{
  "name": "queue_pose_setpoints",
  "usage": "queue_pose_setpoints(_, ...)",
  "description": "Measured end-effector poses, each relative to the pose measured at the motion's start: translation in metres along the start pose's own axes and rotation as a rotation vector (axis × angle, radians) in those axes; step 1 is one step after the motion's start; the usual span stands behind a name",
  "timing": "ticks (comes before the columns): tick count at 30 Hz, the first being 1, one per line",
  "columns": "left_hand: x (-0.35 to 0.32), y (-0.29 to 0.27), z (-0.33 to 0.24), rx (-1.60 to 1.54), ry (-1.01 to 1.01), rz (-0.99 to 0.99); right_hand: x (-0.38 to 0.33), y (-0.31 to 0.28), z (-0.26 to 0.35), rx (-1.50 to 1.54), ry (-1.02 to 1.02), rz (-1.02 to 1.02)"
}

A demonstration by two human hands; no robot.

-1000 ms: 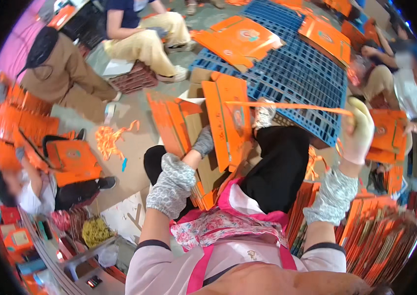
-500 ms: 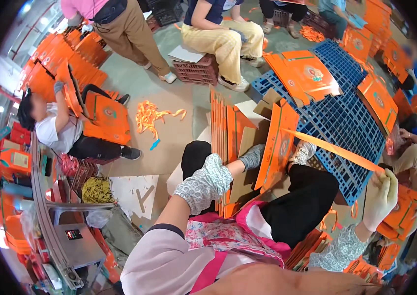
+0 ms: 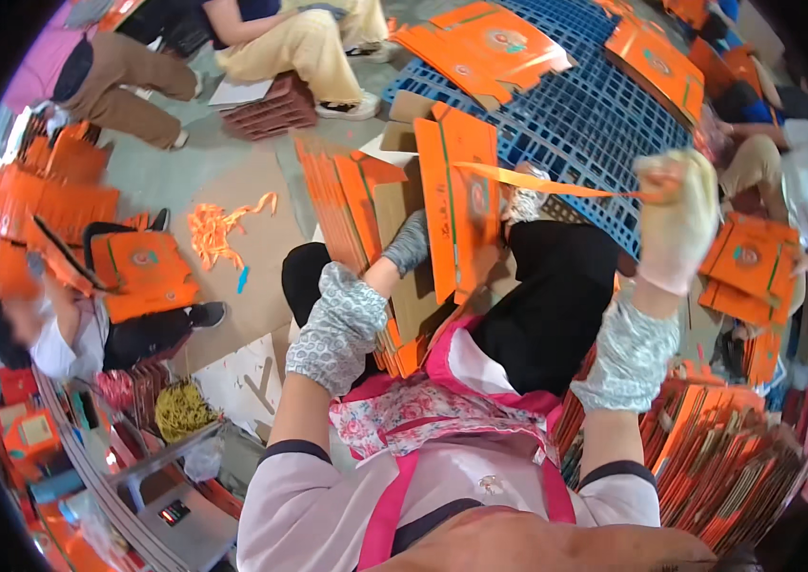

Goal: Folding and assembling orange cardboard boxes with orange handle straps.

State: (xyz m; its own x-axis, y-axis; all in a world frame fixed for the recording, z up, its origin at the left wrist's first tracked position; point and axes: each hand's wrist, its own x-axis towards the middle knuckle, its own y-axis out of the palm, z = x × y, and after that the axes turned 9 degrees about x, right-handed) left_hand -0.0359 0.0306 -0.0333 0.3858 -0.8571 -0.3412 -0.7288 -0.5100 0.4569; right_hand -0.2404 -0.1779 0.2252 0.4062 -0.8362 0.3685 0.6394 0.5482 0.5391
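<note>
A folded orange cardboard box (image 3: 461, 200) stands upright between my knees, its brown inner side toward the left. My left hand (image 3: 409, 243), in a grey glove, reaches in behind the printed orange panel. Its fingertips are hidden there, so its grip cannot be made out. An orange ribbon (image 3: 547, 182) runs from the upper part of that panel to the right. My right hand (image 3: 676, 214), in a pale glove and slightly blurred, is closed around the ribbon's far end, with the ribbon drawn nearly straight. Several flat orange boxes (image 3: 337, 205) lean together left of my left hand.
Beyond my knees lies a blue plastic pallet (image 3: 556, 114) bearing flat orange boxes (image 3: 485, 48). A pile of orange ribbons (image 3: 223, 229) lies on the floor at left. Stacked cardboard (image 3: 709, 467) stands at my right side. Co-workers sit around, one at left (image 3: 80, 329).
My right hand has risen and moved inward, from a fingertip pinch to a fist around the ribbon. My left hand stays inside the box. The whole view has shifted.
</note>
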Motion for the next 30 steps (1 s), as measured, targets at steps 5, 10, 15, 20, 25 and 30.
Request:
queue_pose_setpoints(5,-0.010,0.012,-0.008,0.161,-0.107,-0.081,-0.054,0.018,-0.082,-0.623,0.316,0.306)
queue_pose_setpoints(10,-0.014,0.002,-0.003,0.019,-0.140,-0.135,-0.131,-0.037,-0.196,-0.807,0.568,0.329)
queue_pose_setpoints(15,-0.019,-0.010,-0.001,0.091,-0.108,-0.140,-0.147,-0.037,-0.207,-0.832,0.647,0.372)
queue_pose_setpoints(20,-0.020,-0.003,0.010,0.194,0.038,-0.159,-0.158,-0.042,-0.214,-0.741,0.728,0.371)
queue_pose_setpoints(25,-0.022,-0.006,0.007,0.128,-0.083,-0.143,-0.163,-0.040,-0.220,-0.621,0.766,0.332)
queue_pose_setpoints(30,-0.019,-0.004,0.010,0.125,-0.060,-0.155,-0.170,-0.035,-0.223,-0.797,0.535,0.389)
